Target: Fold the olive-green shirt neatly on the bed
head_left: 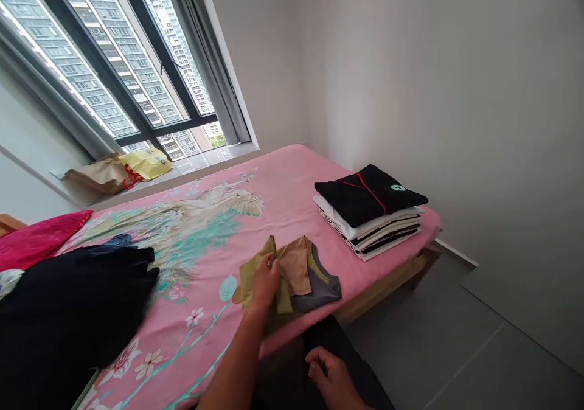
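A small T-shirt (pixel 298 270) in olive, brown and grey lies partly folded near the bed's front edge. Its grey neckline with an olive band points right, and its olive part is folded over on the left. My left hand (pixel 266 282) pinches the olive cloth between thumb and fingers. Lower down, over my dark-clothed leg (pixel 360 361), my right hand (pixel 332 373) is held loosely curled, with a gap between thumb and fingers and nothing seen in it. It does not touch the T-shirt.
A folded stack of clothes (pixel 371 212), black garment on top, sits at the bed's right corner. Dark clothing (pixel 68 312) and a red pillow (pixel 41 236) lie left on the pink bedsheet (pixel 292 179). Bags (pixel 146 163) rest on the windowsill. The bed's wooden frame (pixel 387 285) borders the floor.
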Tool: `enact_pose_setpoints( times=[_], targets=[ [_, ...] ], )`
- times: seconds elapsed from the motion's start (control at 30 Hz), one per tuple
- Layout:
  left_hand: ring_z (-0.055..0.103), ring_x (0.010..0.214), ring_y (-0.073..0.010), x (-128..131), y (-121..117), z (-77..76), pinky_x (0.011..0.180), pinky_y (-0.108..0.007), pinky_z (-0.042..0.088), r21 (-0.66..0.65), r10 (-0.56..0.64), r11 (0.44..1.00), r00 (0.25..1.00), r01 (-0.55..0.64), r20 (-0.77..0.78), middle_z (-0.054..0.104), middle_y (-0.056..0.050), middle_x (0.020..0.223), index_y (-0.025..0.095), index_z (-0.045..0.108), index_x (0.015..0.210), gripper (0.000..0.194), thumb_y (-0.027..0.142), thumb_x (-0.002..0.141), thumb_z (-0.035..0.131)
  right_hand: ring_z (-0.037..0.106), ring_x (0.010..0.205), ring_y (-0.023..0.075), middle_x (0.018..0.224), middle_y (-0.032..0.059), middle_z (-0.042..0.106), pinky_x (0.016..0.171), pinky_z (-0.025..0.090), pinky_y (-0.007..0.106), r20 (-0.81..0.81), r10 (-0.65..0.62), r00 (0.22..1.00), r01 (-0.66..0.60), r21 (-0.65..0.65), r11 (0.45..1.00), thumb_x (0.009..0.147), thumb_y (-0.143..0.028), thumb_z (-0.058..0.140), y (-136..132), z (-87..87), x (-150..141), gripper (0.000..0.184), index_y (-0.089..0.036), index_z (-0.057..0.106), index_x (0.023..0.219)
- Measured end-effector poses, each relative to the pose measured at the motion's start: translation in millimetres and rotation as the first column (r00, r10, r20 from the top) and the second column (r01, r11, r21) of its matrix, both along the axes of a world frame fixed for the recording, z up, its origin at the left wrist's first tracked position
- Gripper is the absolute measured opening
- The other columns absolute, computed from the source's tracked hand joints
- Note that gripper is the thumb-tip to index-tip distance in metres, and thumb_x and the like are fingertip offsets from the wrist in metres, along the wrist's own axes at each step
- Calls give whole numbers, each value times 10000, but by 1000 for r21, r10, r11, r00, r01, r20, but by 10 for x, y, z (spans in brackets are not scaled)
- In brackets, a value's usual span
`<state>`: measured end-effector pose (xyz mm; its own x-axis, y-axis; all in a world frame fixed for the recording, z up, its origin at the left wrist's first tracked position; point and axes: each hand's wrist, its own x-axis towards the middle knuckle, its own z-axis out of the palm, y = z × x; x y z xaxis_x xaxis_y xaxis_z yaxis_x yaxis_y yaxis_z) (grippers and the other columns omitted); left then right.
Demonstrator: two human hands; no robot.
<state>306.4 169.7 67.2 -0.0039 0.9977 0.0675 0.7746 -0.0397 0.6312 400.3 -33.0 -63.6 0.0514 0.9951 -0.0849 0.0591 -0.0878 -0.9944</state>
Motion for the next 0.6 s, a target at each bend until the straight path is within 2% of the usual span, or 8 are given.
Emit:
enact_pose_setpoints(
  times=[0.1,0.17,0.23,0.3,0.43,0.6],
  targets=[
    [624,989,-211,439,54,-268,831,-287,453,-53,-54,997,998,52,-39,672,-120,1084,131,589,1147,363,265,835,461,485,620,128,659,-7,534,587,380,236,20,8,1000,-8,11,1000,834,-336,436,20,-11,31,216,-184,589,825],
    [612,1022,-219,559,72,-415,849,-294,448,-76,-68,995,996,64,-51,672,-124,1082,133,611,1113,337,246,831,466,483,615,127,658,-7,539,587,380,238,25,6,1000,-6,15,1000,831,-338,431,26,-16,45,221,-185,591,832],
    [607,1034,-223,573,82,-493,861,-301,446,-87,-78,994,995,73,-67,675,-122,1077,139,616,1107,330,242,833,463,478,605,127,653,-4,541,581,380,240,22,7,1000,-7,21,1000,829,-353,426,29,-18,53,236,-185,591,838],
    [612,1024,-221,537,88,-503,861,-304,447,-87,-89,993,993,82,-79,676,-114,1075,147,614,1113,332,246,842,451,476,601,128,647,-2,543,577,381,240,19,12,1000,-12,22,1000,827,-364,425,33,-15,54,244,-183,589,836],
    [609,1023,-223,510,104,-412,873,-315,442,-60,-113,992,990,107,-89,672,-111,1088,156,608,1129,342,255,857,426,495,620,129,654,-4,554,602,385,239,34,30,999,-31,12,999,813,-326,430,45,-3,44,208,-188,585,825],
    [621,986,-239,653,137,-382,854,-329,445,-40,-147,989,987,144,-65,684,-126,1041,141,622,1105,343,257,860,412,518,640,134,667,-6,566,621,390,241,53,27,998,-28,6,1000,800,-270,419,49,-8,33,175,-197,577,814]
  ],
)
